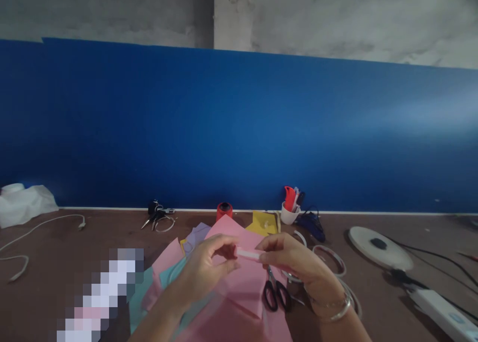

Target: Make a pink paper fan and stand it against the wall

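Above the pink paper sheets (239, 287), left hand (203, 265) and right hand (293, 260) meet fingertip to fingertip, each pinching one end of a small white strip (248, 254); black-handled scissors (276, 292) lie just beside the sheets.

Bare hands and forearms, with metal at one wrist.

From beside the near edge of the table, the person's left hand (203, 267) and right hand (295, 260) are uncovered, and both forearms are bare as far as they show. The right wrist wears bracelets (338, 309): a smooth, silver-coloured bangle, rounded and catching the light, and just above it a thinner band of the same pale metal. Finer detail on the fingers is too blurred to make out.
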A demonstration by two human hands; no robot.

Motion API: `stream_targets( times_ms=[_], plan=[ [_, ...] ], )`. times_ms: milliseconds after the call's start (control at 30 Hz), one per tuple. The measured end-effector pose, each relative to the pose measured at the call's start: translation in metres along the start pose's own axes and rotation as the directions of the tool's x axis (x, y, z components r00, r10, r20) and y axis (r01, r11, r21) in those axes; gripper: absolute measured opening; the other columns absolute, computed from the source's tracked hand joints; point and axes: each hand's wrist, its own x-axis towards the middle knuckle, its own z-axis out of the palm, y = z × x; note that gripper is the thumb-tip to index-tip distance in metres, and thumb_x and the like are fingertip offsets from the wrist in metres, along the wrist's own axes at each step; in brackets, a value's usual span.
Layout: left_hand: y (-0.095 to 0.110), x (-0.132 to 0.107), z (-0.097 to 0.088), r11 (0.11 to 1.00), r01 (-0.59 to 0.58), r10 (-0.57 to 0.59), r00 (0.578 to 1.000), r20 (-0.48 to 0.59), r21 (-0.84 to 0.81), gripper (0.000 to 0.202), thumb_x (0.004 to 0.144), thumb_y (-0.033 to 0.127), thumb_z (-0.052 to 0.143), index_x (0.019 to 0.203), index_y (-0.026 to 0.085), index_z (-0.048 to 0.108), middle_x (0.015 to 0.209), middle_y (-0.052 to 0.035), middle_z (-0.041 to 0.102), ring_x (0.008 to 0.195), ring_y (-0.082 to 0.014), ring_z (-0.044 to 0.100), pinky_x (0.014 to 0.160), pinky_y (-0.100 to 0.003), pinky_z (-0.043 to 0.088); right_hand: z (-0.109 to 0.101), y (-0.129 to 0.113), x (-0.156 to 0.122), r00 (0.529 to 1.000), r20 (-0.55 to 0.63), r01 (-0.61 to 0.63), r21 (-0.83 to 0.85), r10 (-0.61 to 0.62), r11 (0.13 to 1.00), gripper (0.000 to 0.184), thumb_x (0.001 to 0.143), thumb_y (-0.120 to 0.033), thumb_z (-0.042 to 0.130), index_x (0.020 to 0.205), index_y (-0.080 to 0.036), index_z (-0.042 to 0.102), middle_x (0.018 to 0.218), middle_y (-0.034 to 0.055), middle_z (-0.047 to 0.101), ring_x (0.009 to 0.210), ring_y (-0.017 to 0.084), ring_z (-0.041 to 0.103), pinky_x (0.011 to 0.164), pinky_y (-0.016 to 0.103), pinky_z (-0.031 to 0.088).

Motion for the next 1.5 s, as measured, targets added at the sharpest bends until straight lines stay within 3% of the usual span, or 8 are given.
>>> stream_targets(
  times_ms=[100,333,467,567,633,733,833,1500],
  plan=[
    [0.001,-0.002,0.000,0.998,-0.019,0.018,1.000,0.008,0.060,0.010,0.077,0.024,0.065,0.085,0.019,0.069,0.084,-0.0031,0.068,0.080,-0.0168,0.061,0.077,-0.028,0.048,0.001,0.000,-0.001,1.000,0.012,0.008,0.014,-0.009,1.000,0.021,0.064,-0.033,0.077,0.074,-0.015,0.075,0.059,0.0004,0.062,0.052,0.008,0.041,0.050,0.023,0.029],
    [-0.004,-0.002,0.000,0.999,-0.024,0.022,0.999,-0.045,-0.035,0.014,0.076,0.025,0.066,0.086,0.017,0.068,0.080,-0.0033,0.066,0.076,-0.0163,0.061,0.070,-0.026,0.049,0.000,0.005,-0.001,0.992,0.079,0.081,0.207,-0.099,0.975,0.023,0.062,-0.032,0.078,0.078,-0.015,0.076,0.072,0.0042,0.068,0.067,0.013,0.055,0.068,0.026,0.042],
    [-0.003,-0.002,-0.001,0.985,-0.100,0.116,0.987,-0.112,0.139,0.011,0.079,0.021,0.061,0.086,0.018,0.068,0.083,-0.0036,0.067,0.076,-0.0159,0.061,0.072,-0.027,0.049,-0.003,0.000,-0.002,0.985,-0.135,0.120,0.092,-0.107,0.988,0.034,0.065,-0.037,0.075,0.093,-0.018,0.073,0.093,0.0070,0.069,0.083,0.018,0.060,0.077,0.030,0.045],
    [-0.005,-0.002,-0.001,0.933,-0.175,0.232,0.961,-0.153,0.314,0.012,0.081,0.020,0.059,0.088,0.019,0.068,0.082,-0.0037,0.068,0.073,-0.0154,0.061,0.071,-0.027,0.049,0.004,-0.010,-0.006,0.839,-0.473,0.198,-0.194,-0.268,0.961,0.029,0.076,-0.040,0.065,0.094,-0.019,0.069,0.096,0.0075,0.067,0.082,0.019,0.058,0.073,0.031,0.046],
    [-0.006,-0.002,0.001,0.900,-0.222,0.299,0.941,-0.160,0.375,0.011,0.081,0.021,0.060,0.089,0.020,0.067,0.079,-0.0033,0.068,0.069,-0.0152,0.061,0.069,-0.027,0.049,0.016,-0.018,-0.011,0.750,-0.536,0.214,-0.356,-0.386,0.910,0.022,0.080,-0.038,0.059,0.088,-0.019,0.068,0.085,0.0061,0.066,0.073,0.017,0.056,0.069,0.030,0.045],
    [-0.006,-0.003,0.004,0.875,-0.263,0.346,0.927,-0.145,0.406,0.010,0.082,0.023,0.060,0.088,0.020,0.067,0.078,-0.0034,0.069,0.067,-0.0148,0.061,0.067,-0.026,0.049,0.039,-0.027,-0.016,0.811,-0.316,0.277,-0.535,-0.493,0.798,0.015,0.083,-0.028,0.056,0.077,-0.021,0.068,0.076,0.0042,0.065,0.073,0.018,0.056,0.067,0.029,0.043],
    [-0.002,-0.005,0.006,0.881,-0.260,0.333,0.934,-0.127,0.395,0.009,0.083,0.025,0.061,0.088,0.021,0.067,0.078,-0.0034,0.068,0.067,-0.0148,0.061,0.066,-0.025,0.049,0.057,-0.030,-0.015,0.811,-0.214,0.337,-0.589,-0.544,0.734,0.015,0.084,-0.021,0.054,0.077,-0.022,0.068,0.081,0.0042,0.066,0.078,0.018,0.058,0.070,0.029,0.043],
    [-0.004,-0.010,0.014,0.925,-0.255,0.298,0.946,-0.123,0.280,0.008,0.082,0.023,0.063,0.085,0.021,0.069,0.079,-0.0037,0.070,0.071,-0.0160,0.063,0.069,-0.027,0.052,0.052,-0.029,-0.010,0.897,-0.247,0.257,-0.388,-0.368,0.885,0.013,0.074,-0.016,0.061,0.065,-0.020,0.068,0.069,0.0012,0.064,0.071,0.016,0.058,0.070,0.028,0.044]
  ],
)
